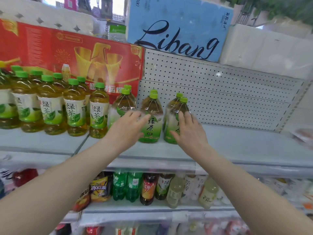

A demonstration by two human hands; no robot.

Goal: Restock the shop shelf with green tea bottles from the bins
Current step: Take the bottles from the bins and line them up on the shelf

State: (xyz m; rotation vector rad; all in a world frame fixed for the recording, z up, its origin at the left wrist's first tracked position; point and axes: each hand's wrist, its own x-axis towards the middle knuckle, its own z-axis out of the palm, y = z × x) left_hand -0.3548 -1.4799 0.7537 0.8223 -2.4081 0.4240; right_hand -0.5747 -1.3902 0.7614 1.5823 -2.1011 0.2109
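Large green tea bottles with green caps stand on the grey shelf [237,146] in three short rows. My left hand [129,127] reaches in with straight fingers in front of the left bottle [122,104] and beside the middle bottle [151,122]. My right hand [190,131] lies with straight fingers against the front of the right bottle [172,116]. Neither hand grips anything. Several smaller green tea bottles [99,112] fill the shelf further left. No bin is in view.
A white pegboard back panel [220,92] runs behind the shelf's bare right part. A red carton [71,53] stands behind the small bottles, a blue pack [177,28] on top. Mixed drink bottles [147,189] fill the lower shelf.
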